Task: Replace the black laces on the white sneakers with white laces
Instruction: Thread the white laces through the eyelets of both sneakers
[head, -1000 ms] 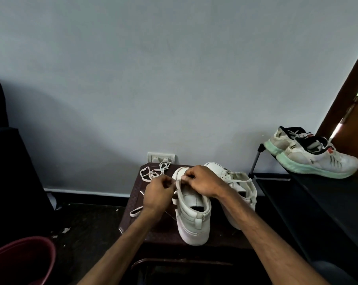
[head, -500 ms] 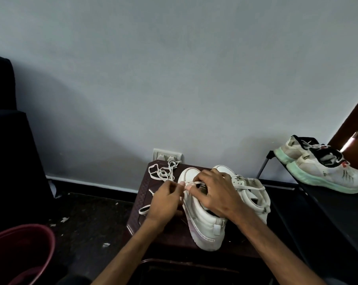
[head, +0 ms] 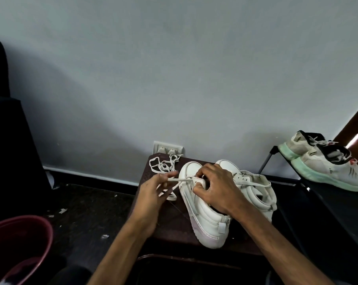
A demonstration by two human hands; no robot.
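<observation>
**A:** Quick one: what have your hands actually got, and where's the lace?

**B:** Starting closest to you, there's a dark red bucket (head: 20,243) on the floor, low on your left. Next comes the brown tabletop (head: 170,229). The near sneaker (head: 207,219) sits on it, heel toward you, toe to the wall, tipped so its sole edge shows. Your right hand (head: 217,190) is curled over the upper, thumb and fingers pinching the eyelet edge up near the toe. Your left hand (head: 153,194) is just beside the shoe and pinches the white lace (head: 178,179). The lace runs straight across from those fingertips to the eyelets at your right hand. Its slack loops down under your left hand.

**A:** And the other shoe?

**B:** The second sneaker (head: 254,188) is right behind your right hand, touching the first, with a pale lace across its top. Farther back, a loose lace tangle (head: 163,163) lies on the tabletop's far left corner, with a wall socket (head: 168,149) behind it. Off to the right, grey trainers (head: 326,161) with mint soles sit on a black rack (head: 338,202).
</observation>
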